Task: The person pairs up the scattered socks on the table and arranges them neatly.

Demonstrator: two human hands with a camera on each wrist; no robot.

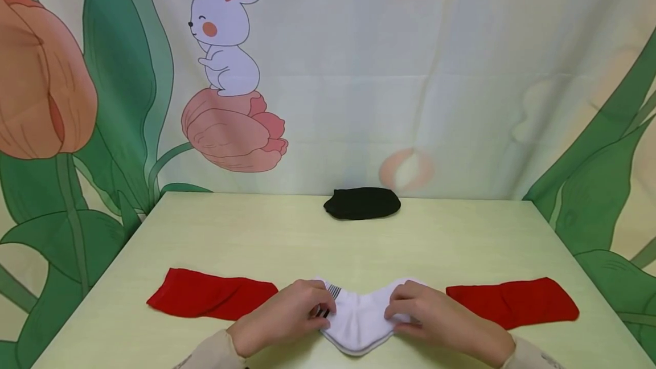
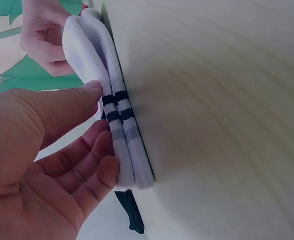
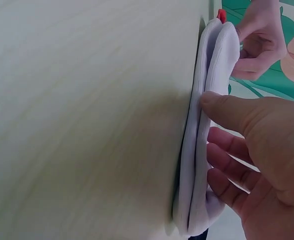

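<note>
Two white socks (image 1: 359,318) lie stacked one on the other near the table's front, bent in a shallow V. Dark stripes cross their cuff end, on the left. My left hand (image 1: 294,312) rests at the striped cuffs; in the left wrist view its thumb (image 2: 93,86) touches the upper sock's edge and its loosely bent fingers touch the top. My right hand (image 1: 435,318) touches the other end. In the right wrist view, the right thumb (image 3: 212,99) lies at the side of the stack, with the fingertips on the upper sock.
A red sock (image 1: 215,294) lies flat on the left, and another red sock (image 1: 517,300) on the right, each partly behind a forearm or hand. A folded black sock-like cloth (image 1: 363,204) lies at the back edge of the pale table (image 1: 246,238). Behind hangs a printed curtain (image 1: 348,73).
</note>
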